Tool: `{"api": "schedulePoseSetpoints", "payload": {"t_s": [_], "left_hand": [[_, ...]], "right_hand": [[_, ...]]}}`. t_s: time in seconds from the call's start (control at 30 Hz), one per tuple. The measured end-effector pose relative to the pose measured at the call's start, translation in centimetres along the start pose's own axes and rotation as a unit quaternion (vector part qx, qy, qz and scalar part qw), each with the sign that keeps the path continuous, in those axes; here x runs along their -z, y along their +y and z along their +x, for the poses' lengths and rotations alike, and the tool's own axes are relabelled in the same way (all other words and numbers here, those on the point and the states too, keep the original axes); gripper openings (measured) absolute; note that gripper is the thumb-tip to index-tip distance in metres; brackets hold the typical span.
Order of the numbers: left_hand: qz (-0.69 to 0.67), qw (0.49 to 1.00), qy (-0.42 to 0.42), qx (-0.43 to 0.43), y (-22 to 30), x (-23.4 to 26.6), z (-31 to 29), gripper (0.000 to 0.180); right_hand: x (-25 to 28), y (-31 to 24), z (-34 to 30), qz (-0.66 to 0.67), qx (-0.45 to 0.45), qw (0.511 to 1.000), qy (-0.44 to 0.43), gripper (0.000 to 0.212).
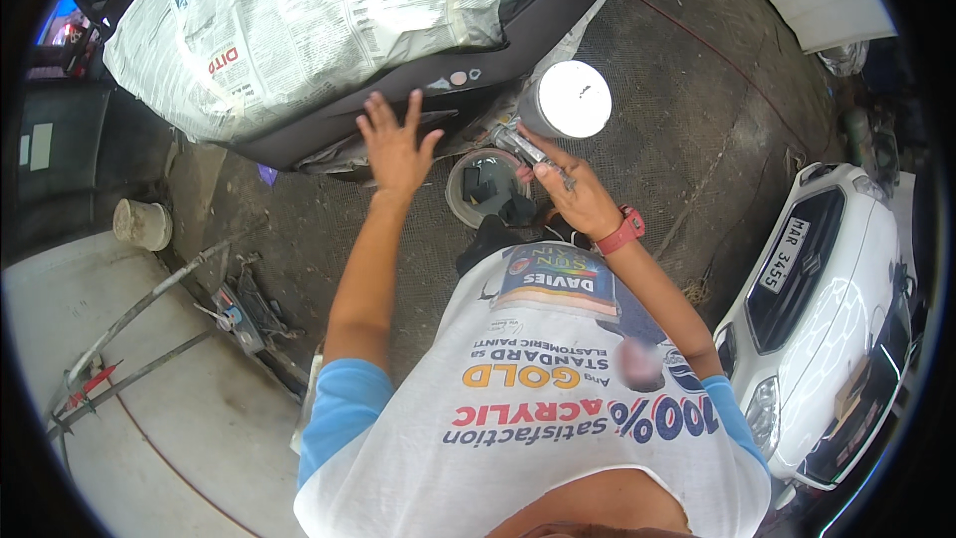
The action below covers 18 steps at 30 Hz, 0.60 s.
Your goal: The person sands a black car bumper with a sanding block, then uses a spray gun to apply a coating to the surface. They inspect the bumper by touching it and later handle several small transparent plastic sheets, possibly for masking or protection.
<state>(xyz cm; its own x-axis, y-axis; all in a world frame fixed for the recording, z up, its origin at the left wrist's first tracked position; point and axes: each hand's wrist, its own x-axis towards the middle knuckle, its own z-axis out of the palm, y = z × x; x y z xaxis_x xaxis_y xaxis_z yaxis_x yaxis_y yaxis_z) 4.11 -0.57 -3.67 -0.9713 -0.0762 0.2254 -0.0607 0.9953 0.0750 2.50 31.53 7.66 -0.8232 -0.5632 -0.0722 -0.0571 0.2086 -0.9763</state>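
My right hand (pixel 578 197) is wrapped round the metal handle of a spray gun (pixel 514 142). A white-topped round cup (pixel 573 100) sits on the gun. My left hand (pixel 400 151), fingers spread and holding nothing, is at the lower edge of a dark grey car bumper (pixel 418 77). Whether the palm touches it I cannot tell. On the bumper, near my left fingers, are a few small pale patches (pixel 458 79). Masking newspaper (pixel 329 15) covers the car body above it. Below the gun stands a round tub (pixel 454 201) with dark blocks in murky liquid.
A white car (pixel 827 269) stands at the right. On the left are a dirty bucket (pixel 142 224), a metal frame (pixel 139 309) and a floor jack-like tool (pixel 244 309) beside a large pale panel (pixel 199 408). A thin red hose (pixel 712 45) crosses the floor at the far right.
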Motion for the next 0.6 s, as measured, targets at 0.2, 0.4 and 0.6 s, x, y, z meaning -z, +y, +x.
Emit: {"api": "schedulePoseSetpoints", "payload": {"t_s": [0.2, 0.4, 0.6], "left_hand": [[-0.042, 0.997, -0.044, -0.046, 8.6, -1.7, 5.2, 0.088], [0.003, 0.999, -0.036, -0.002, 3.6, -1.2, 4.0, 0.09], [0.055, 0.992, -0.023, 0.108, -5.0, -0.7, -1.7, 0.094]], "right_hand": [[0.2, -3.2, 0.2, 0.02, -0.072, 0.997, -0.023, 0.057], [0.2, -2.6, -0.2, 0.013, -0.081, 0.996, -0.016, 0.057], [-0.3, -0.6, -0.2, 0.013, -0.023, 1.0, -0.009, 0.058]]}}
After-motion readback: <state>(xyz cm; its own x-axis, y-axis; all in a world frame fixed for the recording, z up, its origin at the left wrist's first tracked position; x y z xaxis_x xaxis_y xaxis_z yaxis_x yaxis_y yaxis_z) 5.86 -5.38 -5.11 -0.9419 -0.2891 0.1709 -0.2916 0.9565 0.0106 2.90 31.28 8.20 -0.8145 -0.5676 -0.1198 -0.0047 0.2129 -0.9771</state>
